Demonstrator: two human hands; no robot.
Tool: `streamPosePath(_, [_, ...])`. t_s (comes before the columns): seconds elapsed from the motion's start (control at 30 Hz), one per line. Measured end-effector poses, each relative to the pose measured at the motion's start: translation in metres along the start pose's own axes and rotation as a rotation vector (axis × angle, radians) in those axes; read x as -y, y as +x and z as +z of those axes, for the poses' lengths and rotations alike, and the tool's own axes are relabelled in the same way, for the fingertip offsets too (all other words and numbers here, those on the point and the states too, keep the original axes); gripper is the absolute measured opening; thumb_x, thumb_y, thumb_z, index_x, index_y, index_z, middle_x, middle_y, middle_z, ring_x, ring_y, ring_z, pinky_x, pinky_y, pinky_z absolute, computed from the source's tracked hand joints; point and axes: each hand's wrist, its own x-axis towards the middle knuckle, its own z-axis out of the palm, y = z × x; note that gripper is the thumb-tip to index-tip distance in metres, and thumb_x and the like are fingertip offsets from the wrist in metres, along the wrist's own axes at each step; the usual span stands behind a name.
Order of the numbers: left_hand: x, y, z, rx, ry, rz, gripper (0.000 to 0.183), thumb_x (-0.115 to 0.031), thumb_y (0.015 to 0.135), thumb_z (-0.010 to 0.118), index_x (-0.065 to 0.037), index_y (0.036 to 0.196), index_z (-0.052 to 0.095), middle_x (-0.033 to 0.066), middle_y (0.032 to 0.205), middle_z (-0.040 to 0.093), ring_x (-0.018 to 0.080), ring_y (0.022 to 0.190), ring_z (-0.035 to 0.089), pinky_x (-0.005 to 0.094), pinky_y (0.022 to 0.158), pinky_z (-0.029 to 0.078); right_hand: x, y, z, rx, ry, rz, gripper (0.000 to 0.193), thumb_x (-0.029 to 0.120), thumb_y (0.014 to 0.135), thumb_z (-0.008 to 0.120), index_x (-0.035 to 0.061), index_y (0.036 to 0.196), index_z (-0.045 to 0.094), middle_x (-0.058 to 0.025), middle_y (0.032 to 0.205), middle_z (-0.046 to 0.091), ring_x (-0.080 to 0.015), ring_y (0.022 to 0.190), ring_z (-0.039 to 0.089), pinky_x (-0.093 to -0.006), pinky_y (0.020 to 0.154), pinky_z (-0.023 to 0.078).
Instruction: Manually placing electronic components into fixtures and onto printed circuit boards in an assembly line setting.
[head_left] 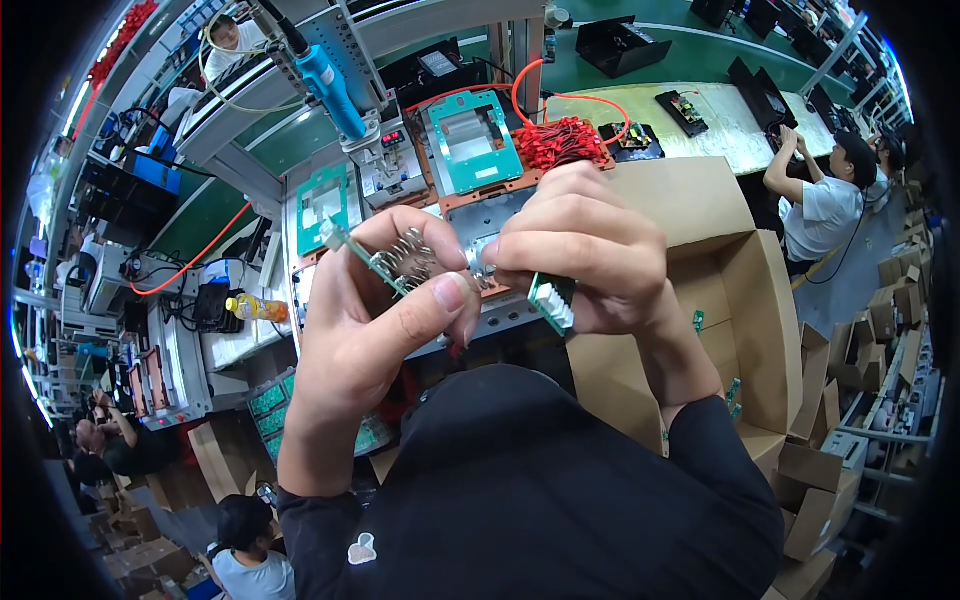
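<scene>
Raised over the front of the bench, my left hand (350,335) is closed around a small green circuit board (373,264) with a white connector at its upper end. Several bare metal coil springs (410,256) stick out from that board toward the thumb and fingers. My right hand (600,245), close beside it, grips another green circuit board (552,304) that carries a row of white connectors. The right fingertips almost meet the left ones near a spring, and whether they touch it is unclear. Behind the hands lies a metal work fixture (480,215).
A blue electric screwdriver (330,88) stands above the bench, near teal frames (472,142). Red wires (562,142) lie piled at the back. An opened cardboard box (765,320) with a few green boards is at right. A yellow-capped bottle (258,308) lies at left. Co-workers (825,195) sit farther off.
</scene>
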Motion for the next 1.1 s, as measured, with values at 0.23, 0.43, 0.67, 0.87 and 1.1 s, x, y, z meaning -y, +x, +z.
streamPosePath(0.23, [0.001,0.001,-0.008,-0.018,0.139,0.037,0.022,-0.002,0.090,0.068,-0.001,0.106,0.052,0.0055,0.085,0.062,0.0098,0.075,0.060,0.0240,0.067,0.048,0.007,0.005,0.003,0.030,-0.229,-0.155,0.027,0.007,0.077,0.073,0.0037,0.103,0.071,-0.0046,0.093,0.071,-0.0209,0.077,0.063,-0.0339,0.074,0.048])
streamPosePath(0.43, [-0.002,-0.008,-0.014,0.064,0.446,0.126,0.026,0.005,0.088,0.067,0.002,0.107,0.051,0.0039,0.095,0.061,0.0063,0.088,0.057,0.0208,0.078,0.045,0.026,0.016,-0.004,0.335,0.736,0.883,0.025,0.016,0.088,0.067,-0.0038,0.103,0.068,-0.0069,0.083,0.070,-0.0143,0.075,0.064,-0.0276,0.070,0.050])
streamPosePath(0.67, [-0.002,-0.007,-0.014,0.055,0.405,0.157,0.024,0.006,0.088,0.066,0.002,0.107,0.052,0.0054,0.097,0.061,0.0080,0.089,0.058,0.0221,0.078,0.046,0.026,0.009,0.014,0.068,1.154,1.050,0.016,0.011,0.087,0.072,-0.0007,0.096,0.066,-0.0092,0.087,0.071,-0.0124,0.079,0.067,-0.0279,0.074,0.054])
streamPosePath(0.87, [-0.003,-0.006,-0.013,-0.041,0.178,-0.004,0.021,-0.003,0.090,0.066,0.000,0.103,0.051,0.0059,0.084,0.061,0.0090,0.071,0.057,0.0231,0.063,0.046,0.017,-0.001,0.022,-0.062,0.322,0.262,0.026,-0.005,0.077,0.077,0.0041,0.100,0.069,-0.0101,0.098,0.073,-0.0225,0.092,0.069,-0.0452,0.095,0.051])
streamPosePath(1.1, [-0.003,0.002,-0.017,0.049,-0.085,-0.045,0.024,-0.011,0.088,0.067,0.000,0.103,0.051,0.0057,0.075,0.058,0.0094,0.062,0.053,0.0229,0.056,0.041,0.017,0.003,0.016,-0.018,-0.049,-0.057,0.030,0.003,0.079,0.079,0.0079,0.107,0.070,-0.0082,0.102,0.072,-0.0217,0.092,0.068,-0.0485,0.097,0.051])
